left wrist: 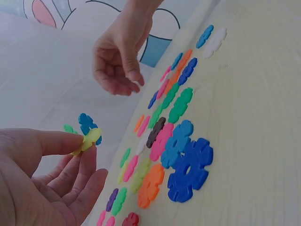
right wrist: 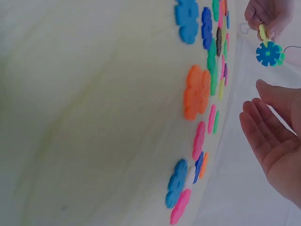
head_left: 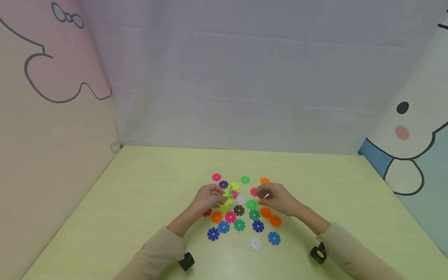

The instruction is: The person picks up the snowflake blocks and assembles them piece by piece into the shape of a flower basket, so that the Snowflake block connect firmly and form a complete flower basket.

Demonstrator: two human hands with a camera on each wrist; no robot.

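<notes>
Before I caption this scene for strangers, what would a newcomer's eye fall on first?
Probably the bright discs scattered across the middle of the pale table. Next, the left hand above them, pinching a yellow disc with a blue disc and a green disc beside it, while the right hand hovers opposite, holding nothing. Last, the big cartoon drawing on the right wall.

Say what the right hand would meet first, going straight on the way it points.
Probably the blue disc joined to the yellow disc that the left hand pinches, though depth is unclear.
</notes>
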